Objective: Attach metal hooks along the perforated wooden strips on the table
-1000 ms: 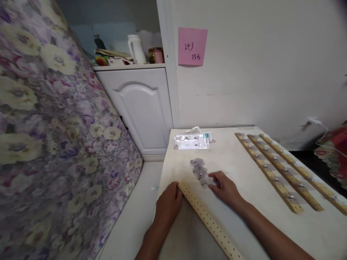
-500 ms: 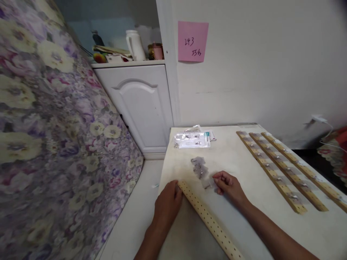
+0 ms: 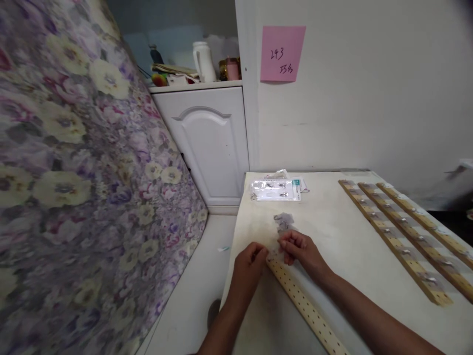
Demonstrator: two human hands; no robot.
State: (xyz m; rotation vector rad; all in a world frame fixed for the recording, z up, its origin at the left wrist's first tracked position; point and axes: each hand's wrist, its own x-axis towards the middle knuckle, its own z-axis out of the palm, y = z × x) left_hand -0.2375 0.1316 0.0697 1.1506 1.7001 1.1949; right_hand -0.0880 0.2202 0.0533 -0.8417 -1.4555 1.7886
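Pinching a small clear hook piece (image 3: pixel 276 248) between them, the left hand (image 3: pixel 248 266) and right hand (image 3: pixel 301 250) meet over the far end of a holed wooden strip (image 3: pixel 306 310) lying on the white table (image 3: pixel 332 231); a few more clear pieces (image 3: pixel 283 220) sit just beyond, three fitted strips (image 3: pixel 402 236) well apart at right

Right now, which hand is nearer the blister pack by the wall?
The right hand: it lies below the blister pack. The left hand sits lower and further left.
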